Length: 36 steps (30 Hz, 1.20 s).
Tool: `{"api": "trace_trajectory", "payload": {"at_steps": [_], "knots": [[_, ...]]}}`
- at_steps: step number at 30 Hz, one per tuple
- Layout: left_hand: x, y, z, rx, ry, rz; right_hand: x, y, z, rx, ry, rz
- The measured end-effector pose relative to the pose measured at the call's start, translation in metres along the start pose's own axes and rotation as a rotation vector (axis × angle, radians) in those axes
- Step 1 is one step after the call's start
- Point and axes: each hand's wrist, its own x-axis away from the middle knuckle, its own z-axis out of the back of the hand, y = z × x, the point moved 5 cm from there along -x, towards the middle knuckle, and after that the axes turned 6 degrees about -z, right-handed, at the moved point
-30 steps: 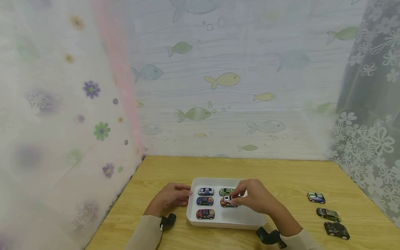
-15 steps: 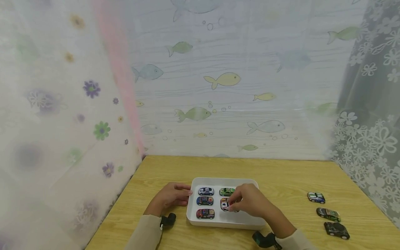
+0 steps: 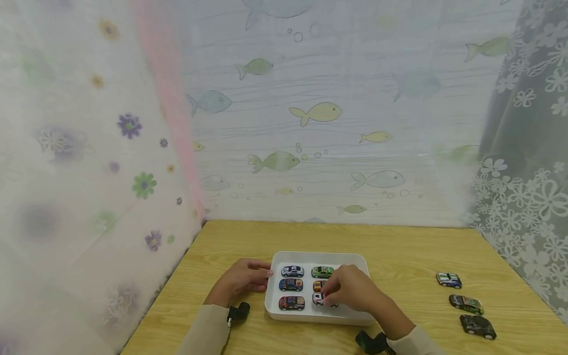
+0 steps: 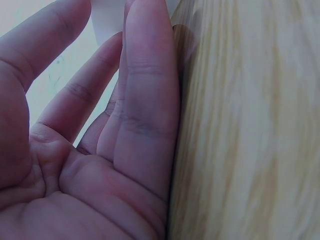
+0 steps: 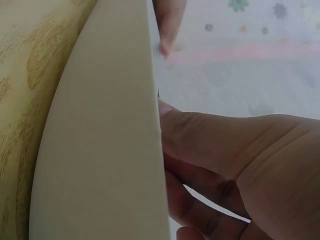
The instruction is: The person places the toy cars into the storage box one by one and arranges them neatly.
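Note:
A white tray [image 3: 319, 319] lies on the wooden table. My right hand [image 3: 352, 292] pinches a white toy car [image 3: 317, 298] low inside it, partly covered by the fingers; whether its wheels touch the tray bottom I cannot tell. Just behind that car are an orange toy car [image 3: 319, 285] and a green toy car [image 3: 322, 271]. The left column holds a white-and-blue car [image 3: 292, 271], a blue car [image 3: 291, 284] and a red-and-black car [image 3: 291, 303]. My left hand [image 3: 245, 277] touches the tray's left side with extended fingers. The tray's wall [image 5: 105, 130] hides the held car in the right wrist view.
To the right, on the table [image 3: 408, 266], stand a white, green and blue toy car [image 3: 449, 280], a black-and-green car [image 3: 466, 304] and a black car [image 3: 478, 327]. Fish-patterned and flowered curtains enclose the table's back and sides.
My right hand has moved the white car toward the tray's near side, from over the orange car to a spot in front of it. The left hand and tray have stayed put.

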Motion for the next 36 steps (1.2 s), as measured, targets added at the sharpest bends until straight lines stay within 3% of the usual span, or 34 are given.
{"api": "trace_trajectory", "payload": {"at_steps": [11,26,36], "knots": [[-0.006,-0.008,-0.004,0.01,-0.005,-0.01,0.004,0.007,-0.005,0.015,0.001,-0.027],[0.001,-0.007,0.005,-0.014,0.017,-0.02,-0.004,0.002,-0.017,-0.006,-0.019,-0.017],[-0.004,-0.005,0.001,0.009,-0.005,-0.023,-0.001,0.005,-0.014,0.025,-0.011,-0.043]]}}
